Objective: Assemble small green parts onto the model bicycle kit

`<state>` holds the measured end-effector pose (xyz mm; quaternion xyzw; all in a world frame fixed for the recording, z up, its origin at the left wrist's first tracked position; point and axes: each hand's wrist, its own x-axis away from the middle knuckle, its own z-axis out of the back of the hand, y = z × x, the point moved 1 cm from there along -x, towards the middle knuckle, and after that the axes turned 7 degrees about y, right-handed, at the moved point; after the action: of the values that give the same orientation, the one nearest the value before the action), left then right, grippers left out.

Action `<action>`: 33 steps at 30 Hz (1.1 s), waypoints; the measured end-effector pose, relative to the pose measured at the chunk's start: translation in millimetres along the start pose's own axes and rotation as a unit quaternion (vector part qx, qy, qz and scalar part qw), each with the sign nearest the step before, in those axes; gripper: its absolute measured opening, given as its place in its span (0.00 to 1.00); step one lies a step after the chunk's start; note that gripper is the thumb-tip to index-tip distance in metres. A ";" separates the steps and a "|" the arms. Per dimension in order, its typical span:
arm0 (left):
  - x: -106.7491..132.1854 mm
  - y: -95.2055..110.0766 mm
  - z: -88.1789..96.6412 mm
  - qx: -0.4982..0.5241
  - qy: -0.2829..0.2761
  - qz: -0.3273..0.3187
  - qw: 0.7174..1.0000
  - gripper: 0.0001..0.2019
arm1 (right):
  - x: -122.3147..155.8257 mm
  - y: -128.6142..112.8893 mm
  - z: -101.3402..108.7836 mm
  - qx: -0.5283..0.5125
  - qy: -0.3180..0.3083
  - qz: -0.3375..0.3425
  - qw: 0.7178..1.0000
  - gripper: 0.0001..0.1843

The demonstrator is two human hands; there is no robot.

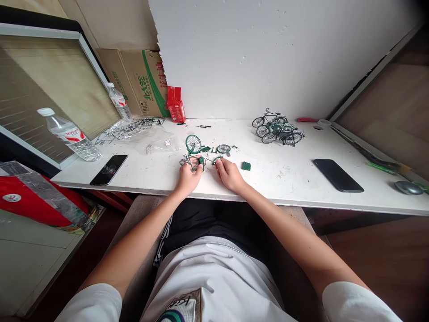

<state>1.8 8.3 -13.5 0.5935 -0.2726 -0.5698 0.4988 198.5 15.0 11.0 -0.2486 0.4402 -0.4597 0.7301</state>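
My left hand (188, 176) rests on the white desk (275, 179) with its fingers closed around a small green model-bicycle frame (197, 162). My right hand (229, 173) lies beside it, fingertips pinched on a small green part (217, 159). Just beyond the hands lie a loose spoked wheel (193, 143), a second smaller wheel (223, 148) and a green block (246, 166). Several finished model bicycles (278, 129) stand in a cluster at the back right of the desk.
A black phone (109, 170) lies at the left, another phone (338, 175) at the right. Two water bottles (72, 135) stand left, by plastic bags with part sprues (134, 127). A red box (177, 109), cardboard carton (140, 80) and grey mouse (408, 187) are also here.
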 end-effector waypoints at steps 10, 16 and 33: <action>-7.2 5.0 -0.1 0.073 -0.019 0.041 0.996 0.14 | 0.6 4.8 -2.8 -0.037 -0.006 0.002 0.999 0.16; -6.8 13.8 3.1 0.133 -0.042 0.100 0.985 0.21 | 1.8 1.9 -2.4 -0.017 -0.028 0.006 0.999 0.17; -7.8 16.9 4.6 0.184 -0.052 0.142 0.971 0.21 | 3.1 -0.9 -2.7 0.011 -0.039 0.017 0.999 0.16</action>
<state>0.0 8.0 5.5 0.5999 -0.4800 -0.4634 0.4416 196.3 12.0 9.0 -0.2509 0.4107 -0.4420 0.7570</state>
